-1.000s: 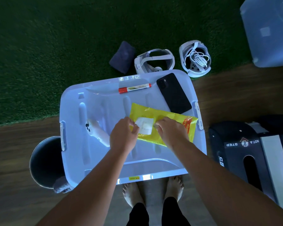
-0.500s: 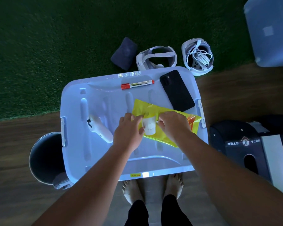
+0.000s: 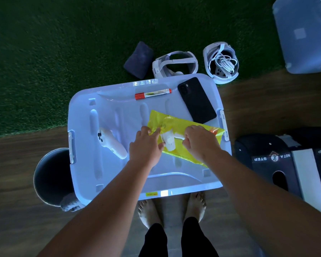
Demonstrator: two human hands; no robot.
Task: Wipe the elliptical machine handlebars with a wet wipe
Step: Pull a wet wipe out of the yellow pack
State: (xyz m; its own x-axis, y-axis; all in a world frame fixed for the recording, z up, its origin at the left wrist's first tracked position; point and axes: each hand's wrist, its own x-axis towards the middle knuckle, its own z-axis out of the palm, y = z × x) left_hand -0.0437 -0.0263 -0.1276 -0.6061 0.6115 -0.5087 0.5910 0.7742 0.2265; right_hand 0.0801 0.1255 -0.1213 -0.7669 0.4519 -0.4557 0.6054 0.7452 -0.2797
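On the blue lid surface [image 3: 107,175] in front of me lies the yellow wipe pack [image 3: 189,147], toward the right side. My left hand [image 3: 146,148] presses down on its left end. My right hand [image 3: 200,141] pinches the white wipe [image 3: 169,141] that sticks up from the middle of the pack. A black phone [image 3: 196,100] lies at the far right corner, just beside the pack.
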